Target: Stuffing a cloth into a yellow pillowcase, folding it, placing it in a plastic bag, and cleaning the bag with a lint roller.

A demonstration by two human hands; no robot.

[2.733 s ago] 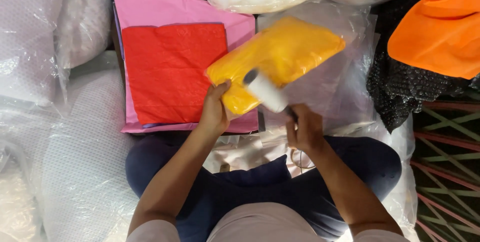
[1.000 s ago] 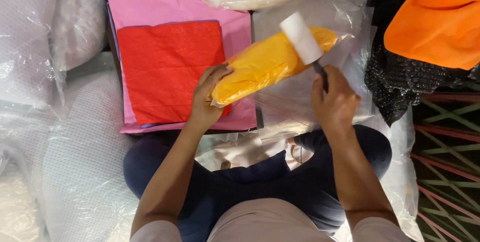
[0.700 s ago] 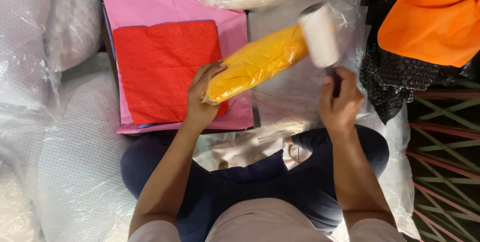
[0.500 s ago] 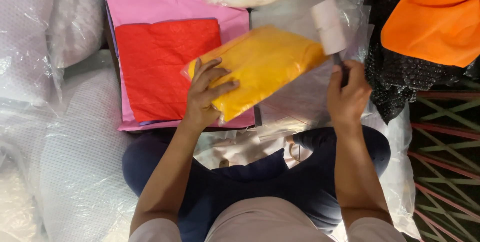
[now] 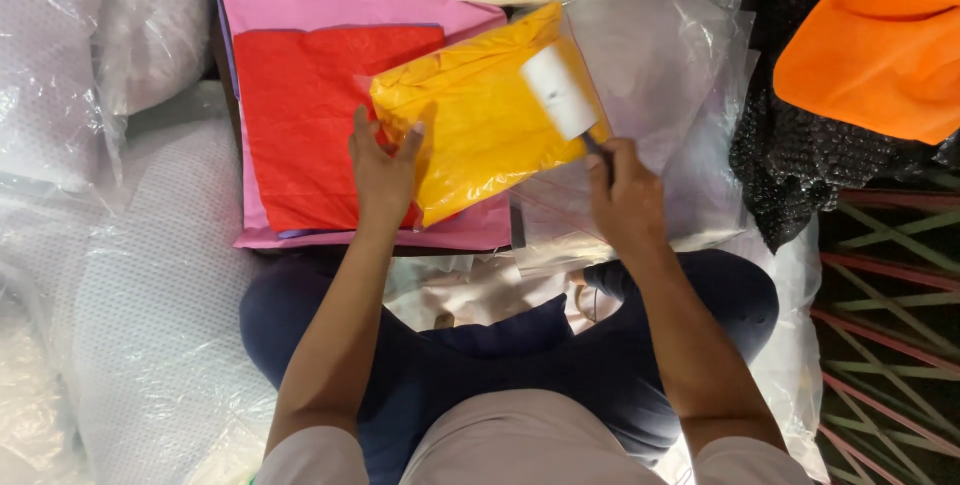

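The step in hand appears to be the rolling of a white lint roller across a yellow folded garment sealed in a clear bag. The packet lies tilted, its long axis running from about 7 o'clock to 1 o'clock, resting partly on a red folded cloth and on the pink sheet beneath it.

For the step to be done well, the packet should be kept flat and steady under the left hand while the roller is drawn in even, overlapping passes along the length of the packet. Light, steady pressure is judged best, so that the thin plastic is not creased or dragged. The roller head should be kept level, both ends touching the surface.

The left hand is spread open, fingers extended toward 12 o'clock, with the palm and fingertips pressed on the packet's lower left edge; nothing is grasped by it, the packet is only held down. The right hand is clenched around the roller's dark handle, which points toward 11 o'clock; the white head is laid on the packet's upper right part. How tightly the handle is squeezed cannot be told.

At 2 o'clock an orange cloth is seen, with black netted fabric below it. White plastic-wrapped bundles are stacked toward 9 o'clock.
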